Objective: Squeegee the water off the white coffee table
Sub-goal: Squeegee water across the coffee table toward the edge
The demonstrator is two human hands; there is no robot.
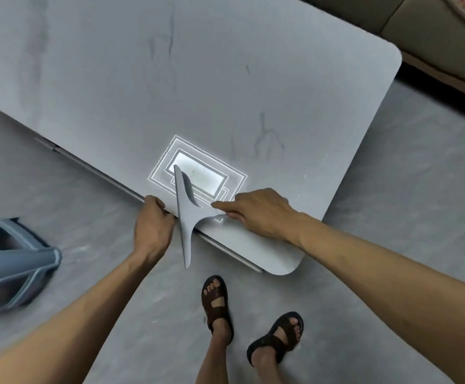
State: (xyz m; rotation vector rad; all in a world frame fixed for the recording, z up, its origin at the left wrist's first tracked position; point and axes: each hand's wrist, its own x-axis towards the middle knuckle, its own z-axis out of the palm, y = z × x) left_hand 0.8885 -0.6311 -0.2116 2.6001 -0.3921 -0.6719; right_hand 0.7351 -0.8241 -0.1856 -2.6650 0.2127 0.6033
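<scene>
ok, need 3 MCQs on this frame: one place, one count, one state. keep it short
1. Where does the squeegee lie?
A. across the near edge of the white coffee table, blade end overhanging
B. on the floor
C. at the table's far corner

2. How many sandalled feet show?
A. none
B. one
C. two

3. What is the right hand doing?
A. hanging free in the air
B. fingers on the squeegee's handle
C. gripping the blue stool

Answers: 1 A, the blade crosses the table rim beside the left hand, which grips that rim. 2 C, a left sandal and a right sandal stand on the floor. 3 B, its fingers close on the handle end.
</scene>
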